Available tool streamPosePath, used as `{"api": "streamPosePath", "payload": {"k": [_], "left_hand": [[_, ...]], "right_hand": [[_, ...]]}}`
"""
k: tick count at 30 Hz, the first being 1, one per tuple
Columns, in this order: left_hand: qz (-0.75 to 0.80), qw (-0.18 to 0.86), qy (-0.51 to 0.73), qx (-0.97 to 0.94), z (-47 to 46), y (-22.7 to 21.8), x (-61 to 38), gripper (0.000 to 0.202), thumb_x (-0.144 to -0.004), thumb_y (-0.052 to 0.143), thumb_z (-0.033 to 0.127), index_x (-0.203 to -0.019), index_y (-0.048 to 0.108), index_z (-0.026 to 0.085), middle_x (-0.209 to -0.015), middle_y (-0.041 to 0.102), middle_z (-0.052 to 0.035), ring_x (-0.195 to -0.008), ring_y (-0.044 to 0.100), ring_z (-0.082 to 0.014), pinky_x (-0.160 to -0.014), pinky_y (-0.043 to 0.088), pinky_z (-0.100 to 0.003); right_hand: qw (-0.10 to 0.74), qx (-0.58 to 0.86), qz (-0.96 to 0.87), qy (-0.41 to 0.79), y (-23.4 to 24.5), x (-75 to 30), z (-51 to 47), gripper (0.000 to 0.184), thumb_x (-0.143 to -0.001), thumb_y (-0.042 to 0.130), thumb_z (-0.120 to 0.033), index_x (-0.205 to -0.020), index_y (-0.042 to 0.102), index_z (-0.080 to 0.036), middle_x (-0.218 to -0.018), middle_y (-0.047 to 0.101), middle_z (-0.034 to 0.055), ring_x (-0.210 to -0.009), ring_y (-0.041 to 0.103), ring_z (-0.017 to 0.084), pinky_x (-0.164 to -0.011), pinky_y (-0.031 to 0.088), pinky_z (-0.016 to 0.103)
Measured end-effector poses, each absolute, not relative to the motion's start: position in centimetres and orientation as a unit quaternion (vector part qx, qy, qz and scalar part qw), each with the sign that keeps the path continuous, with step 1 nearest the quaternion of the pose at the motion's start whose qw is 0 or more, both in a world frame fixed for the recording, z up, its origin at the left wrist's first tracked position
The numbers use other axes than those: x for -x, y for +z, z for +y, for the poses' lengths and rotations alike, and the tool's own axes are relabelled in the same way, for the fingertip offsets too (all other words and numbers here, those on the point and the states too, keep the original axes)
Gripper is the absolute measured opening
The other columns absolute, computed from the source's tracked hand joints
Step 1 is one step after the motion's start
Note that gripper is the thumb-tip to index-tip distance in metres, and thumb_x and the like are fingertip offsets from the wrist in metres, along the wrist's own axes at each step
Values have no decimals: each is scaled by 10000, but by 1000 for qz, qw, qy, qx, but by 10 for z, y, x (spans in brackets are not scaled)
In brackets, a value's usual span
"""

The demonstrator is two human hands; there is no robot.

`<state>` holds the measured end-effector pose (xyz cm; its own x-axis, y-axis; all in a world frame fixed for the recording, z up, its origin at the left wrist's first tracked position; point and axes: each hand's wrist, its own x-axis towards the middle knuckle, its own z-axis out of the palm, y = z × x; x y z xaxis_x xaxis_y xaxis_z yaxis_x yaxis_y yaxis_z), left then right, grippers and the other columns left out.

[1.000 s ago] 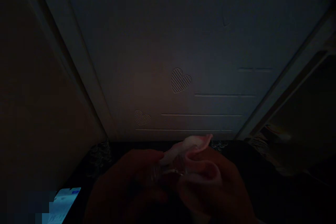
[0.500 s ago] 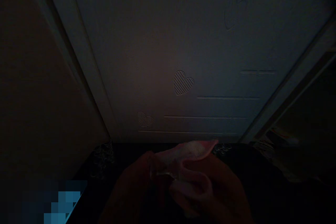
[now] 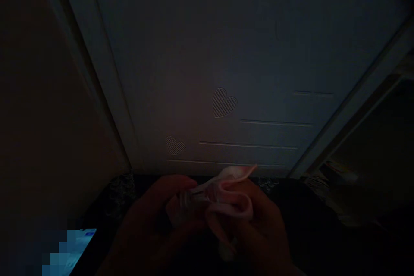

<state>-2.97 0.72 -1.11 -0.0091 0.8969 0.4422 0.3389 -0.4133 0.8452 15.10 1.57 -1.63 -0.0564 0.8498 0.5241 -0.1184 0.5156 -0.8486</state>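
Observation:
The picture is very dark. Low in the view, a folded pink cloth point(image 3: 247, 209) is bunched in my right hand point(image 3: 267, 220), its pale upper edge sticking up and its folds hanging over my fingers. My left hand point(image 3: 152, 207) curls round a small clear, shiny object point(image 3: 185, 200) that looks like glass or plastic; its kind cannot be made out. The cloth touches or covers the right end of this object. Both hands are close together, and shadow hides most of the fingers.
A pale panel with carved hearts point(image 3: 224, 102) and grooved lines stands ahead. Beneath it is a dark surface point(image 3: 148, 181) with a shiny pattern at its corners. A bright blue, partly pixelated screen point(image 3: 80, 241) sits low left. Indistinct items point(image 3: 343, 174) lie at the right.
My left hand has turned and shifted left, so more of the clear object shows. The cloth and my right hand have moved slightly left and the cloth's folds have changed.

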Motion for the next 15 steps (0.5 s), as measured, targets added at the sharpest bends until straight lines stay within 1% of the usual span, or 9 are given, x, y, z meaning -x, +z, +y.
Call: {"api": "streamPosePath", "payload": {"k": [2, 4, 7, 9, 11, 13, 15], "left_hand": [[480, 274, 494, -671, 9, -7, 31, 139, -789, 755, 406, -920, 753, 362, -868, 777, 70, -741, 726, -136, -627, 569, -131], [473, 276, 482, -684, 10, -4, 33, 87, -807, 732, 353, -888, 761, 365, -823, 777, 83, -695, 722, -121, -606, 554, -117], [457, 250, 483, -704, 12, -3, 35, 151, -774, 757, 266, -877, 764, 377, -777, 763, 100, -655, 702, -102, -599, 524, -102], [447, 246, 488, -708, 13, -3, 37, 197, -730, 797, 240, -866, 770, 381, -768, 759, 103, -659, 694, -98, -613, 510, -102], [439, 263, 493, -703, 12, -2, 38, 219, -676, 849, 276, -859, 778, 375, -775, 758, 94, -680, 688, -109, -624, 506, -113], [434, 304, 493, -690, 10, 0, 38, 214, -646, 868, 375, -839, 780, 345, -765, 748, 74, -674, 677, -126, -606, 509, -135], [435, 353, 479, -676, 8, 2, 38, 248, -669, 828, 478, -826, 773, 295, -766, 737, 39, -686, 672, -156, -601, 523, -173]], "right_hand": [[616, 306, -607, 398, -13, -152, 16, 236, -765, 671, -110, -841, 725, -327, -812, 740, -64, -740, 675, 136, -621, 518, 197], [613, 304, -606, 405, -10, -153, 17, 234, -754, 656, -112, -836, 727, -319, -773, 733, -66, -702, 659, 128, -586, 494, 186], [603, 301, -614, 411, -7, -155, 18, 235, -730, 642, -96, -806, 727, -301, -737, 713, -62, -668, 634, 124, -572, 473, 189], [595, 305, -620, 411, -6, -157, 18, 223, -724, 650, -99, -800, 727, -295, -721, 703, -59, -667, 632, 131, -596, 482, 206], [586, 311, -622, 416, -5, -159, 16, 174, -734, 673, -136, -805, 726, -285, -732, 704, -45, -687, 643, 149, -629, 502, 235], [580, 321, -623, 416, -4, -159, 14, 122, -760, 677, -177, -813, 722, -277, -762, 706, -28, -703, 648, 163, -633, 510, 254], [572, 325, -637, 401, -4, -159, 12, 108, -794, 660, -192, -820, 715, -281, -758, 698, -27, -685, 641, 161, -621, 508, 255]]}}
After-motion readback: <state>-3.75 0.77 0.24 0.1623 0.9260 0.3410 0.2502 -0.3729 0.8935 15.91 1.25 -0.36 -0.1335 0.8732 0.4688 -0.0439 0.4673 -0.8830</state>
